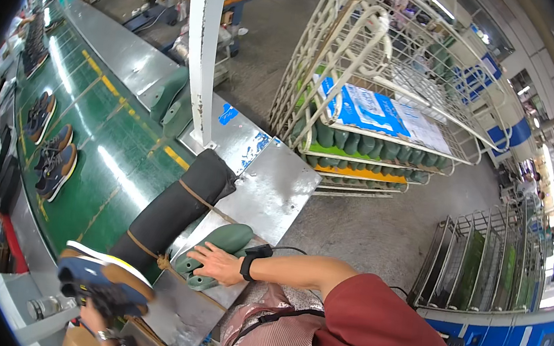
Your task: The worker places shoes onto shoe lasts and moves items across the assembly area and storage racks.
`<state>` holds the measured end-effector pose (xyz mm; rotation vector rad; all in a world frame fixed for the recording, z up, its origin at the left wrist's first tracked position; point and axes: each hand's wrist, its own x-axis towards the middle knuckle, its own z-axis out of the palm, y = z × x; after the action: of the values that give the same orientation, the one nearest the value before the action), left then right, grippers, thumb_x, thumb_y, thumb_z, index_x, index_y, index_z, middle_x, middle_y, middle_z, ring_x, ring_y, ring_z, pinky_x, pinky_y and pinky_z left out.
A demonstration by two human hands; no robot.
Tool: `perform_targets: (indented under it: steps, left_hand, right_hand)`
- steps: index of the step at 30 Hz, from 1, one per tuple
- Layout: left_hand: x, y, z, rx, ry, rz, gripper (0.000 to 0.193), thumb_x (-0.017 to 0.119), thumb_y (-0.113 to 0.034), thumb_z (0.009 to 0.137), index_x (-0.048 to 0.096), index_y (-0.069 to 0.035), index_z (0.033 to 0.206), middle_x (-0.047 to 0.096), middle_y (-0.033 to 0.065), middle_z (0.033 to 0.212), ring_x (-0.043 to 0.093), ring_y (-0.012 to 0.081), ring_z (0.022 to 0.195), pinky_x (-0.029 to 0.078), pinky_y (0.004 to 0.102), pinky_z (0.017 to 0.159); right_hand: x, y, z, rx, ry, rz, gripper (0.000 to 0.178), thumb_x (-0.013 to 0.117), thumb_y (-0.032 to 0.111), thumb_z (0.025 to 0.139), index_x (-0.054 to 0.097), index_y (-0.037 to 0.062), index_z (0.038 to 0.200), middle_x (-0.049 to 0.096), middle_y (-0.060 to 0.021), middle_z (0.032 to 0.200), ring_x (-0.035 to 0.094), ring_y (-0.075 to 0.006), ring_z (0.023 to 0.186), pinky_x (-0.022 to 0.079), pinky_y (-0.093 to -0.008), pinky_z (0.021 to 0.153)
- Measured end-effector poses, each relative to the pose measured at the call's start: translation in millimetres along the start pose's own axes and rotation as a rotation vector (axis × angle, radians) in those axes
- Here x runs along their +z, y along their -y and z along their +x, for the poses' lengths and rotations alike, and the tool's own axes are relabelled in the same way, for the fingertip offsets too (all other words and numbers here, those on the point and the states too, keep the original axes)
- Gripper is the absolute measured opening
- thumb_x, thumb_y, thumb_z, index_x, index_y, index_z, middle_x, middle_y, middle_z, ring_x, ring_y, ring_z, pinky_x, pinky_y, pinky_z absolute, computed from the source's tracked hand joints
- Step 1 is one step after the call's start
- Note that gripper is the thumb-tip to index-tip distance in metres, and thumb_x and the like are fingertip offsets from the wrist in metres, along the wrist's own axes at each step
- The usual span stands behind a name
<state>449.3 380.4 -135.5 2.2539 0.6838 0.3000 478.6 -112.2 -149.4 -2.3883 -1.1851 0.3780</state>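
Note:
My left hand [93, 319], at the lower left, is closed on a navy and brown sneaker [131, 281] with a white sole and dark laces. The sneaker is tilted over the near end of the bench, and some of my fingers are hidden under it. My right hand [217, 265] lies with fingers spread on a pair of dark green shoe lasts [232, 236] on the metal bench top [277, 187]. Beside them runs a long black padded roll [174, 202] bound with brown cord. A black band is on each wrist.
A green conveyor belt [101, 187] carries several sneakers [58, 172] on the left. More green lasts [169, 102] lie by a white post [204, 48]. Beyond the bench stands a wire rack [303, 66] of lasts; another rack [478, 264] is at right. People work across the belt.

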Motion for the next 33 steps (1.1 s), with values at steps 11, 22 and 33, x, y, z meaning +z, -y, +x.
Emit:
perform_targets:
  steps: [11, 22, 33]
  left_hand:
    - [139, -66, 7, -0.217, 0.257, -0.458, 0.025, 0.067, -0.033, 0.095, 0.065, -0.009, 0.091, 0.059, 0.0022, 0.067, 0.057, 0.0150, 0.055, 0.047, 0.0315, 0.052]
    - [237, -83, -235, 0.074, 0.582, 0.057, 0.060, 0.066, -0.051, 0.090, 0.065, -0.005, 0.128, 0.066, 0.0237, 0.122, 0.053, 0.0388, 0.120, 0.033, 0.0544, 0.108]
    - [238, -197, -276, -0.708, 0.970, -0.976, 0.056, 0.081, -0.011, 0.085, 0.055, -0.001, 0.134, 0.066, 0.0136, 0.123, 0.066, 0.0220, 0.107, 0.055, 0.0366, 0.091]
  right_hand:
    - [-34, 46, -38, 0.015, 0.198, -0.118, 0.035, 0.073, 0.018, 0.076, 0.076, 0.0151, 0.110, 0.037, -0.0127, 0.157, 0.031, -0.0378, 0.148, 0.031, -0.0581, 0.117]
    - [57, 73, -103, 1.278, -0.288, 1.877, 0.092, 0.070, 0.043, 0.096, 0.011, 0.0069, 0.157, 0.039, -0.0157, 0.154, 0.047, -0.0362, 0.138, 0.043, -0.0499, 0.110]
    - [-33, 46, -172, 1.103, -0.248, 1.758, 0.093, 0.075, 0.045, 0.089, 0.027, -0.0002, 0.154, 0.044, -0.0155, 0.149, 0.045, -0.0244, 0.134, 0.045, -0.0402, 0.103]
